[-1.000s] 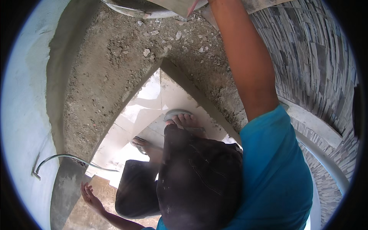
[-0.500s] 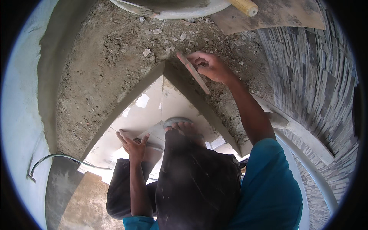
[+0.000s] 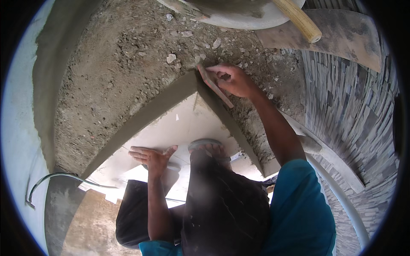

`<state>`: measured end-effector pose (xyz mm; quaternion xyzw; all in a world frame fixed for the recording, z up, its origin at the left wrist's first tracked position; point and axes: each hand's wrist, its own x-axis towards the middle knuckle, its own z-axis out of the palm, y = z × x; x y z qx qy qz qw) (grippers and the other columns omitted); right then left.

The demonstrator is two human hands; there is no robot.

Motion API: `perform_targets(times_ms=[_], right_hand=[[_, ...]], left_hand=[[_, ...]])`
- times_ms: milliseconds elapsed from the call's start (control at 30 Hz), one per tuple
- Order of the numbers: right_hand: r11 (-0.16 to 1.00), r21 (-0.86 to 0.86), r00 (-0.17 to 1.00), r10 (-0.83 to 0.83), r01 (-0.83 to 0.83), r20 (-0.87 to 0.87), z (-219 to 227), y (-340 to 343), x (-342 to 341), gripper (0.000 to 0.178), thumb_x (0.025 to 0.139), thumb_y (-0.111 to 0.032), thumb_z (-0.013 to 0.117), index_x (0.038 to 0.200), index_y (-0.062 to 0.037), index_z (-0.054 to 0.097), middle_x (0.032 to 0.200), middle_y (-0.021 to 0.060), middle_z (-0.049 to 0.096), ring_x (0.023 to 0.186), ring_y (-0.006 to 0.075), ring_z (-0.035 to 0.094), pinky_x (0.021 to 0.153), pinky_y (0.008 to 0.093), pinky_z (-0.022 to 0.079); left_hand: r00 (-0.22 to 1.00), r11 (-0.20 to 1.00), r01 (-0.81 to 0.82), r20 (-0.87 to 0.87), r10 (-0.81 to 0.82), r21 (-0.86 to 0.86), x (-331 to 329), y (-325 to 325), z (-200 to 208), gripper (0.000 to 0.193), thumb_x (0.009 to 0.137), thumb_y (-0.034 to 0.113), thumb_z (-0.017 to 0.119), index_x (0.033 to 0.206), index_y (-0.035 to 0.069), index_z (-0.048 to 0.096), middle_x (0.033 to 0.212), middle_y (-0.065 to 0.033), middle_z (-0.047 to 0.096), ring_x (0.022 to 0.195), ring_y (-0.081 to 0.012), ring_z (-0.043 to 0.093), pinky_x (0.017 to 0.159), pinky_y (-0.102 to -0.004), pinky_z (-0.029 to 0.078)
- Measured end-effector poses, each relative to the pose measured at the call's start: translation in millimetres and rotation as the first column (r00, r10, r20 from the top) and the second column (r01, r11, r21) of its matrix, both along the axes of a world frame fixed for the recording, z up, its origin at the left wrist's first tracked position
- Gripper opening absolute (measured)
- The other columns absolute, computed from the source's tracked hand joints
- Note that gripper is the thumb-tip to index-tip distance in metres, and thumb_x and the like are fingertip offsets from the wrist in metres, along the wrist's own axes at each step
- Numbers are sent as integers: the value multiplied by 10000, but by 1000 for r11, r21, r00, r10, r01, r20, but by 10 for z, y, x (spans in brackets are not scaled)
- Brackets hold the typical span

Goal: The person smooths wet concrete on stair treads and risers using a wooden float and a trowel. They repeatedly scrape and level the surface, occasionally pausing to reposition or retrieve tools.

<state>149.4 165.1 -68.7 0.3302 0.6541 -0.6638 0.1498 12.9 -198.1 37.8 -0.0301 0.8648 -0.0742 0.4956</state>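
My right hand [image 3: 237, 81] grips a small flat board [image 3: 215, 88] with worn reddish patches, tilted and seen nearly edge-on. The board lies along the right band of smooth wet mortar [image 3: 232, 126], close to the corner where it meets the left mortar band [image 3: 145, 115]. Whether its face presses on the mortar cannot be made out. My left hand [image 3: 154, 158] is open, fingers stretched to the left and thumb apart, over the pale tiled floor [image 3: 177, 123] by my left foot. It holds nothing.
Rough soil with loose stones [image 3: 128, 55] lies beyond the mortar bands. A round basin [image 3: 239, 15] and a wooden handle [image 3: 301, 21] are at the far side, near a curved sheet [image 3: 329, 36]. Stone-patterned cladding [image 3: 350, 94] stands right; a thin hose [image 3: 55, 174] lies left.
The board has come against the right mortar band near the corner, where it was held slightly off before. My left hand's fingers have swung further left. The view has shifted a little.
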Motion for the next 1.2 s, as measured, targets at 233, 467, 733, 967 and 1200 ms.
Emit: perform_targets(times_ms=[233,467,733,967,1200], right_hand=[[999,38,998,-8,10,-56,-172,-66,22,513,827,-87,664,1339,-113,669,1164,140,711,1048,249,710,925,379,570],[999,39,999,-11,12,-44,-109,-81,8,515,821,-99,692,1334,-128,680,1189,130,699,1049,239,699,920,366,569],[990,-65,990,130,-127,52,230,-40,79,554,833,-7,647,1374,-120,647,1163,80,679,1076,207,648,958,350,536],[988,-146,998,-41,47,44,9,57,57,543,847,1,626,1378,-111,645,1180,72,705,1090,184,650,986,361,526],[990,-116,995,-75,82,63,-277,-26,-63,499,853,-92,669,1352,-113,669,1150,125,723,1070,211,695,922,369,562]], left_hand=[[1000,1000,-4,19,4,13,-12,23,15,1725,603,720,880,1385,-204,-350,1457,-524,-304,1421,-609,-311,1187,-651,-106],[999,1000,7,35,-7,3,-5,-19,9,1723,611,731,868,1376,-204,-362,1452,-517,-320,1411,-609,-328,1183,-654,-113],[999,998,36,25,-34,-56,13,-7,-32,1678,635,681,881,1418,-184,-324,1482,-507,-286,1443,-610,-253,1214,-637,-25],[1000,996,-8,14,9,-93,-13,79,14,1643,652,597,916,1456,-144,-310,1508,-487,-276,1474,-596,-199,1234,-623,45],[999,995,34,25,-32,-89,-4,30,-12,1653,646,636,900,1454,-147,-312,1506,-488,-278,1460,-616,-207,1231,-628,37]])
